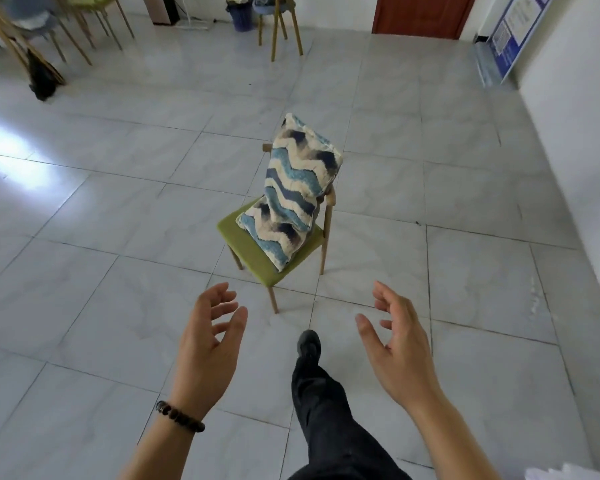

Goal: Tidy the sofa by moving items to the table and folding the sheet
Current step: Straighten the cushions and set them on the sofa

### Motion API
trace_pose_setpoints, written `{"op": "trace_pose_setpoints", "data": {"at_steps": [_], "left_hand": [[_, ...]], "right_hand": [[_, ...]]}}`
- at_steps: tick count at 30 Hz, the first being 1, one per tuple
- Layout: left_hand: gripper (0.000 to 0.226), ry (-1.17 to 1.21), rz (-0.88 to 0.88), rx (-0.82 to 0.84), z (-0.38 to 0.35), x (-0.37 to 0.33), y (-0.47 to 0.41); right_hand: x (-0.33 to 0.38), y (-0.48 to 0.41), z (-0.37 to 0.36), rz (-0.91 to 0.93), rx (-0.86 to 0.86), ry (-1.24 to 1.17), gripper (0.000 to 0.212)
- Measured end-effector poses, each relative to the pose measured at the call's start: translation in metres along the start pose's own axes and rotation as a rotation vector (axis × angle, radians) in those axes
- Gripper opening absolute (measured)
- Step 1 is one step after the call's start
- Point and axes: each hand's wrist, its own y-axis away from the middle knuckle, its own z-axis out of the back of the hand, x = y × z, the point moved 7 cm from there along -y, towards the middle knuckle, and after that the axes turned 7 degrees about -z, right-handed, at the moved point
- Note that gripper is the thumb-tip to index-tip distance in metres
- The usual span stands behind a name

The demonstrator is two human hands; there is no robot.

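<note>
A cushion (293, 194) with blue, navy and cream zigzag stripes leans upright against the back of a green-seated wooden chair (257, 252) in the middle of the tiled floor. My left hand (210, 337), with a bead bracelet on the wrist, is held out below and left of the chair, fingers spread, nothing in it. My right hand (395, 341) is out at the same height on the right, fingers apart and empty. Both hands are short of the chair and not touching it. No sofa, table or sheet shows.
My leg and dark shoe (309, 344) step forward between the hands. Several wooden chairs (84, 26) stand at the far left, another chair (279, 26) and a blue bin (241, 15) at the back. A brown door (423, 15) and white wall (575, 98) lie right.
</note>
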Motion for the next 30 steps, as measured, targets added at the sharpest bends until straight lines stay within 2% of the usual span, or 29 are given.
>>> {"op": "trace_pose_setpoints", "data": {"at_steps": [5,13,18,23,27,30], "left_hand": [[0.032,-0.032,0.027,0.053,-0.016,0.027,-0.141],[0.034,-0.08,-0.088,0.02,-0.005,0.014,-0.361],[0.036,-0.079,-0.085,0.196,-0.03,0.064,-0.46],[0.032,-0.059,-0.078,0.524,-0.077,0.117,-0.559],[0.031,-0.014,-0.094,0.621,-0.124,0.142,-0.641],[0.037,-0.114,-0.086,0.693,-0.169,0.17,-0.681]], "right_hand": [[0.016,-0.142,-0.054,-0.015,0.013,0.007,0.054],[0.107,-0.358,-0.11,0.048,0.016,0.068,0.055],[0.117,-0.437,-0.155,0.02,-0.038,0.124,0.053],[0.094,-0.467,-0.203,-0.244,-0.132,0.198,0.054],[0.067,-0.486,-0.226,-0.505,-0.208,0.174,0.06],[0.035,-0.497,-0.238,-0.709,-0.313,0.102,0.081]]}}
